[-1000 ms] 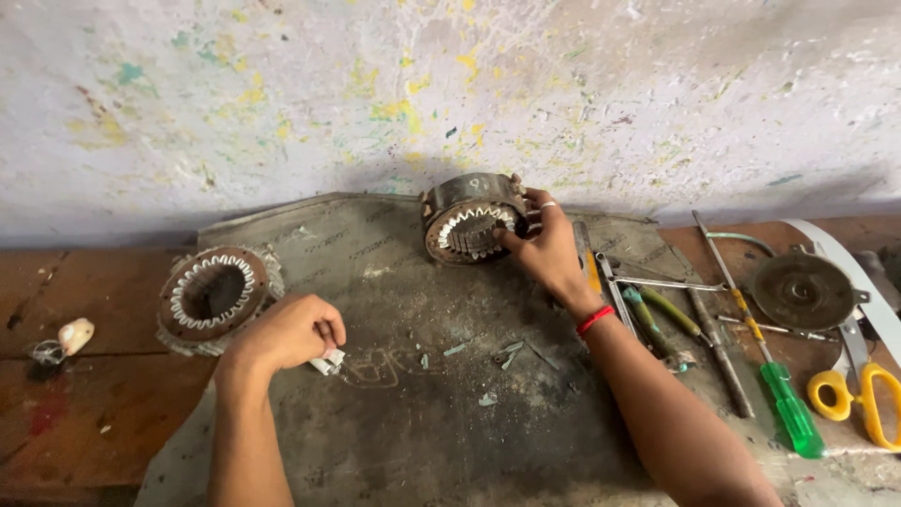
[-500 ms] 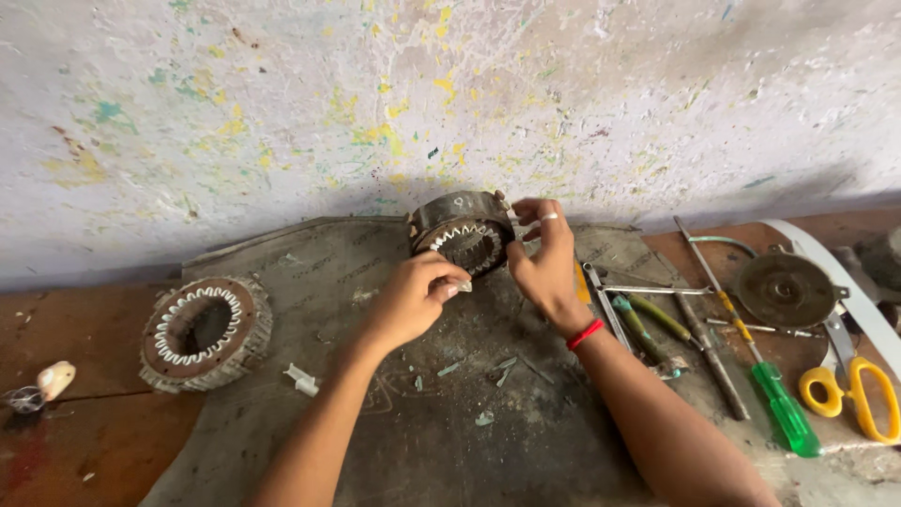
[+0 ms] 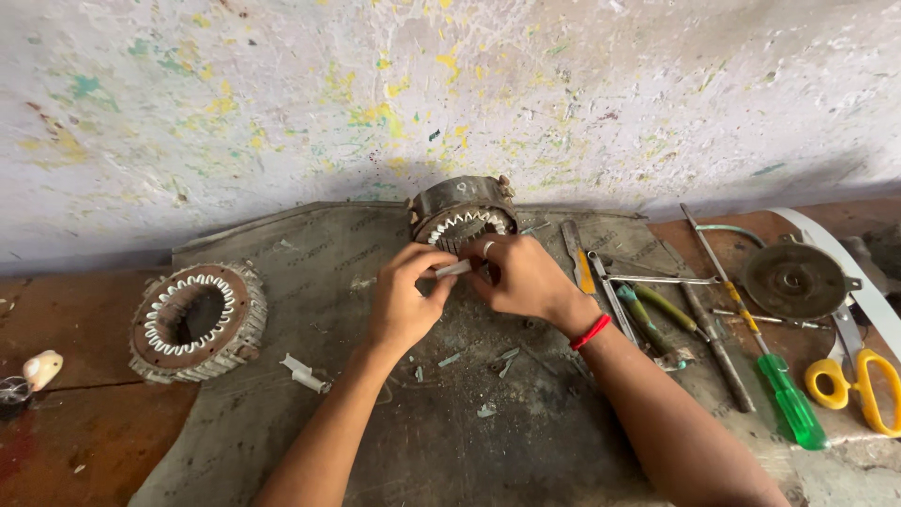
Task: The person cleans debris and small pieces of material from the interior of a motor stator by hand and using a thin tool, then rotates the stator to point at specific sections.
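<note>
Motor stator [image 3: 462,218] stands tilted on the grey mat [image 3: 282,253], against the wall, just behind both hands. Left hand [image 3: 405,299] and right hand [image 3: 522,278] are closed together on a small white strip [image 3: 452,268] in front of its slots; it seems not inserted yet. A second stator [image 3: 195,319] lies well left of it

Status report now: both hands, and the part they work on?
Left hand pinches white strip. Right hand at strip too, before upright stator. Nothing between.
</note>
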